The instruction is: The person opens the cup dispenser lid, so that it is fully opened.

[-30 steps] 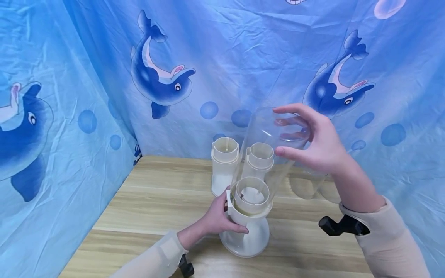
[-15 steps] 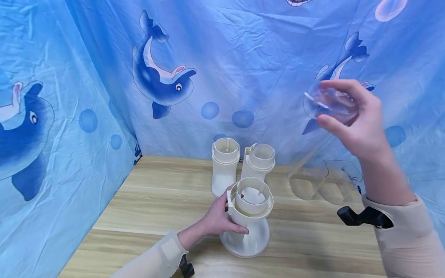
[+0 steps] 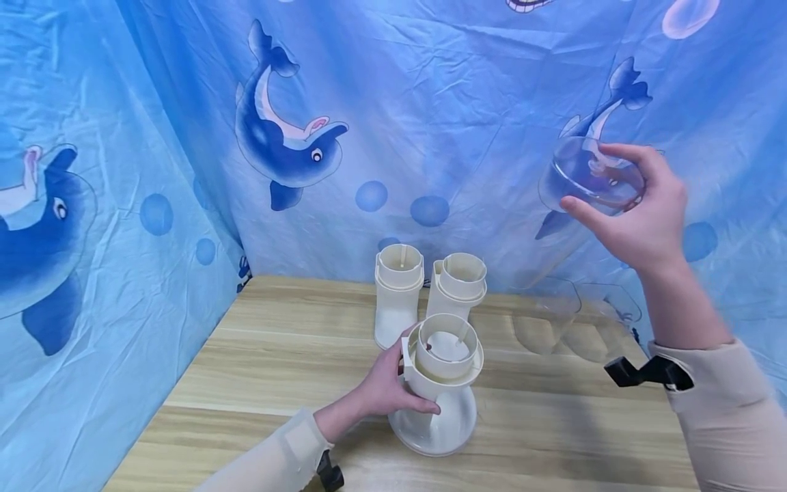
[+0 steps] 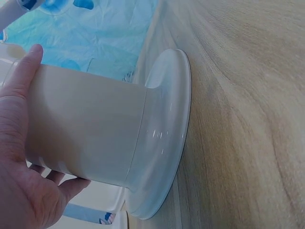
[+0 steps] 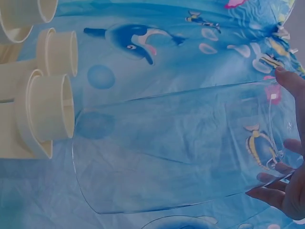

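On the wooden table stands a cream-white pedestal base [image 3: 456, 417] with a round collar on top and a wide foot. My left hand [image 3: 390, 383] grips it round its upper body; in the left wrist view the thumb of that hand [image 4: 19, 162] lies over the near side. Raised at the right, my right hand [image 3: 652, 212] holds a clear cylinder [image 3: 584, 174] by one end, fingers and thumb curved round it. The right wrist view shows the whole see-through cylinder [image 5: 167, 148], well apart from the base. Its lower part is hard to make out in the head view.
Two similar white bases [image 3: 396, 297] stand side by side at the back of the table [image 3: 258, 355]. Right of them stand clear containers [image 3: 535, 331], hard to see. A blue dolphin-print curtain [image 3: 430, 123] hangs behind and at the left.
My right hand has lifted the clear cylinder away from above the base, up and to the right, and now moves little. The left hand and base have stayed in place.
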Available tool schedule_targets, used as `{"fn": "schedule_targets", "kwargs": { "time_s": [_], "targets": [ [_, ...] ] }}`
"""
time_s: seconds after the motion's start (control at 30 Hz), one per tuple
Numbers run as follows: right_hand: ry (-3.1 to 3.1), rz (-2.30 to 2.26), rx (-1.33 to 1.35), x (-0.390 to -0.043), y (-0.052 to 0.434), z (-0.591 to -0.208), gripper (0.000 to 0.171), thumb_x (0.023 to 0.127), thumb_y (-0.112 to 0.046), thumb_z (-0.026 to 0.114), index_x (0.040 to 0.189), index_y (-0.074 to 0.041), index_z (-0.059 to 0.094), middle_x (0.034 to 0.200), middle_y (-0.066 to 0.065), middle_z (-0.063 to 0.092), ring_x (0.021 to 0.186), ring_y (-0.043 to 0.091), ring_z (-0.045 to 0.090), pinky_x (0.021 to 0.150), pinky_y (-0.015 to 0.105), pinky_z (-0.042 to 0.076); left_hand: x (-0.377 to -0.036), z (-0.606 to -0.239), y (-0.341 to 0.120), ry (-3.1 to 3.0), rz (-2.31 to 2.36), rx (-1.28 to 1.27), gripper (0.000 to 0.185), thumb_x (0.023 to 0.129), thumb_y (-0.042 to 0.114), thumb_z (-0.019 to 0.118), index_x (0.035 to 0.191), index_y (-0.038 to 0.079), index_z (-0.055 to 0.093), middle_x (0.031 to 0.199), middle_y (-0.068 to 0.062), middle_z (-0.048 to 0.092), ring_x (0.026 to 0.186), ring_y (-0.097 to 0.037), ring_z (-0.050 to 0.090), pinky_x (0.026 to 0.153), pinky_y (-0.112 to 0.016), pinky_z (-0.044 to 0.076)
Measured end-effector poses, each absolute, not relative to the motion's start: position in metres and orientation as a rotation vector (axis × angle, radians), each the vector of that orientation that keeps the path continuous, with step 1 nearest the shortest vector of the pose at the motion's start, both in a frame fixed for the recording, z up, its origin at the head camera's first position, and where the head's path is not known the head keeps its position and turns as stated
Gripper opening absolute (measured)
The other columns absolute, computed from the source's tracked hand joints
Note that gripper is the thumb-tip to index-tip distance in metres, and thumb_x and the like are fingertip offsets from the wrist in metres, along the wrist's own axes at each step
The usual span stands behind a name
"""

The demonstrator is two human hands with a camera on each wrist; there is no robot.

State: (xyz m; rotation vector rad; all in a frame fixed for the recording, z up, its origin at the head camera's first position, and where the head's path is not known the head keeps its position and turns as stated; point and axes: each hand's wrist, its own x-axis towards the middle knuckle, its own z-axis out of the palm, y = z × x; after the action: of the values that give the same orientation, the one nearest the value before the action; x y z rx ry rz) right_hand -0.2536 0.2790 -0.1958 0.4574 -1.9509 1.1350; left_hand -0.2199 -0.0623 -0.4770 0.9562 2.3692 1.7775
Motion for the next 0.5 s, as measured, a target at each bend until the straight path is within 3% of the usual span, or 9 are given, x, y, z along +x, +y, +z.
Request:
{"fn": "schedule_targets", "kwargs": {
  "time_s": [0.23,0.5],
  "targets": [
    [-2.035,1.076,0.320,-0.267,0.282,-0.207,0.074,0.071,-0.012,0.098,0.138,-0.025,0.069,0.129,-0.021,0.059,0.110,-0.008,0.065,0.064,0.005,0.049,-0.221,-0.477,-0.062,2.369,1.776,0.981,0.127,0.062,0.023,0.104,0.165,0.031,0.030,0.149,0.001,0.061,0.128,-0.014,0.062,0.100,-0.032,0.059],
    [-2.095,1.031,0.256,-0.279,0.283,-0.221,0.077,0.072,-0.023,0.100,0.141,-0.027,0.066,0.143,-0.012,0.060,0.115,-0.009,0.062,0.071,0.002,0.050,-0.219,-0.476,-0.062,2.369,1.785,0.975,0.128,0.061,0.021,0.104,0.165,0.033,0.030,0.147,0.002,0.063,0.127,-0.013,0.063,0.100,-0.031,0.059]
  ]
}}
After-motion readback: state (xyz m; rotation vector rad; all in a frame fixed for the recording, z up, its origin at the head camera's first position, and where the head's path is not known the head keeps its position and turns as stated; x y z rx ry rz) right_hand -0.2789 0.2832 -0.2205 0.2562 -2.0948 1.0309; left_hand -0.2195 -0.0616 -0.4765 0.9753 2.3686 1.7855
